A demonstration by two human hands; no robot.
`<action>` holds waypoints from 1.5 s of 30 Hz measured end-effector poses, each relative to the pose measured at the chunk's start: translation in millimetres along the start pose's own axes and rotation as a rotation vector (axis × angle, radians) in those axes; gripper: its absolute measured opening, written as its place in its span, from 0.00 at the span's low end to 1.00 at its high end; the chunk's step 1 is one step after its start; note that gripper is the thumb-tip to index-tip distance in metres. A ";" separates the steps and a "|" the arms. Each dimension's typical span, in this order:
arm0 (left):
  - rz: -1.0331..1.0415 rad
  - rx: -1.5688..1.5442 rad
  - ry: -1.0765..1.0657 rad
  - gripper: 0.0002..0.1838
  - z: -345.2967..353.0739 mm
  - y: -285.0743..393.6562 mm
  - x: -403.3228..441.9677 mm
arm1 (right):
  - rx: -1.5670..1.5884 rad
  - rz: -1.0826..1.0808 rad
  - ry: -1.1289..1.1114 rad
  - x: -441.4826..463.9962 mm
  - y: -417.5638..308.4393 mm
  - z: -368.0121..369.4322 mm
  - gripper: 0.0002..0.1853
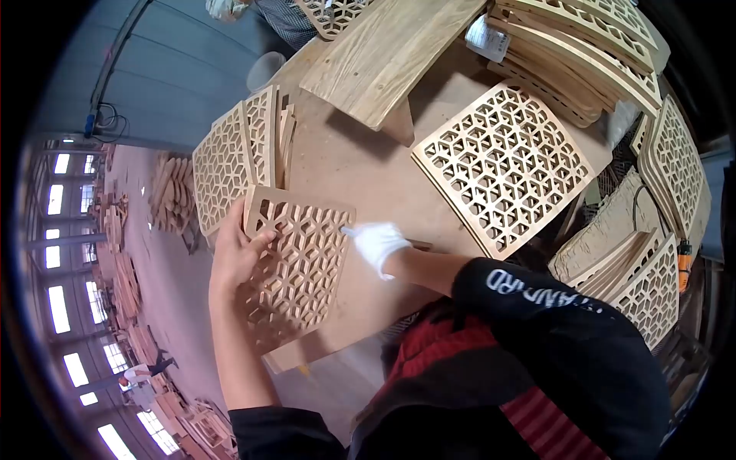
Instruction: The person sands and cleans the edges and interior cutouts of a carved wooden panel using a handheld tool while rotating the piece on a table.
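Observation:
My left hand (pixel 239 257), bare, grips the left edge of a wooden lattice panel (pixel 303 264), its thumb on the front face and its fingers behind. The panel is tilted up at the table's left edge. In a white glove, my right hand (pixel 377 244) is at the panel's right edge, with a finger pointing toward the lattice; motion blurs it, and whether it holds anything small is unclear. To the right, a stack of square lattice panels (pixel 506 165) lies on the table (pixel 376 180).
A plank bench (pixel 391 57) stands at the table's far side. Lattice panels (pixel 234 153) lean at the left edge. Curved panels (pixel 575 54) are piled at the upper right, with more panels (pixel 648 295) at the right. A person (pixel 139 376) is far off at lower left.

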State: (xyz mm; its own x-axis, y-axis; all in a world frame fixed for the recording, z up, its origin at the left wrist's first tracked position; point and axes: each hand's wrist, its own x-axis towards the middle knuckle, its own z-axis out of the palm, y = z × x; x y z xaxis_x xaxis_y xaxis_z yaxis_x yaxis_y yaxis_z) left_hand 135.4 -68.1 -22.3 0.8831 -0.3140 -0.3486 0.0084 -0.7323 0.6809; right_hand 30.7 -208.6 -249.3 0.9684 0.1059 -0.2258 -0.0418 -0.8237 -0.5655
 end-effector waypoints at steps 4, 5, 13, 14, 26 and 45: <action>0.296 0.155 -0.001 0.33 -1.0 -16.4 6.3 | 0.098 0.053 0.023 16.3 -6.3 -3.2 0.08; 0.283 0.162 -0.008 0.32 0.0 -11.8 3.7 | 0.161 0.047 0.026 -6.4 -4.3 -20.0 0.09; 0.169 0.188 -0.007 0.28 5.3 11.1 -9.3 | 0.274 0.092 0.022 -87.6 26.0 -35.8 0.08; 0.176 0.169 -0.007 0.28 5.3 8.2 -9.0 | 0.315 0.091 0.090 -88.1 18.0 -42.0 0.08; 0.240 0.158 0.009 0.30 1.9 -8.1 -2.0 | 0.207 0.045 0.001 -68.1 -5.2 -71.1 0.10; 0.348 0.247 0.046 0.30 -0.1 -8.5 -2.3 | -0.122 0.174 -0.030 -15.7 -54.1 -68.8 0.11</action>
State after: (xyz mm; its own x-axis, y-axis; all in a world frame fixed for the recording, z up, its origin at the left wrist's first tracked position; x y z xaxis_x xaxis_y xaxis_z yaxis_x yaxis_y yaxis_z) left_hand 133.4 -61.1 -27.3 0.8332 -0.5452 -0.0926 -0.4018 -0.7119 0.5760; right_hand 34.7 -204.0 -160.6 0.9413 -0.0289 -0.3364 -0.1762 -0.8921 -0.4162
